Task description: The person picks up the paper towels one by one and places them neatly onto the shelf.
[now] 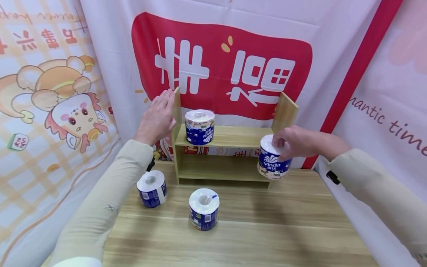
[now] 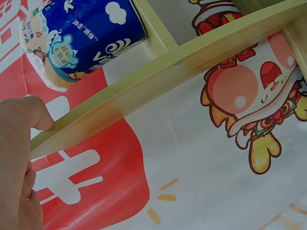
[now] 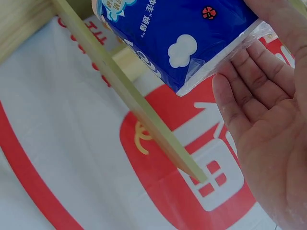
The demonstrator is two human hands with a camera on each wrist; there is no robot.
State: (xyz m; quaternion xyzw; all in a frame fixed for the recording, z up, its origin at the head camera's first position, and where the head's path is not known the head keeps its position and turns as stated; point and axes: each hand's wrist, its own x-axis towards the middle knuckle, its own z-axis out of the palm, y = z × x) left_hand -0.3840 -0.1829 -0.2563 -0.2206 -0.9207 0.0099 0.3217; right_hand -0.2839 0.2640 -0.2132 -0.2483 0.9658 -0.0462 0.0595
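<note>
- A printed backdrop [image 1: 227, 15] is hanging behind, bearing large white characters on red; the right-side cloth [image 1: 383, 159] is showing "mantic time".
- The desk [image 1: 307, 222] is carrying everything.
- A wooden shelf unit [image 1: 233, 137] is standing at the back.
- The right hand [image 1: 297, 141] is holding a wrapped roll [image 1: 271, 163] from above, the nearer of the two hands to it; this roll is hanging before the unit's right end, its core axis nearly upright.
- The left hand [image 1: 156, 118] is pinching the top of the left side panel [image 1: 178, 111].
- Another roll [image 1: 200, 128] is sitting on the upper board's left end, "Vinda" standing inverted.
- A left roll [image 1: 151, 194] and a middle roll [image 1: 204, 215] are standing on the desk.
- "Vinda 维达" is facing forward, right way up, on the held roll.
</note>
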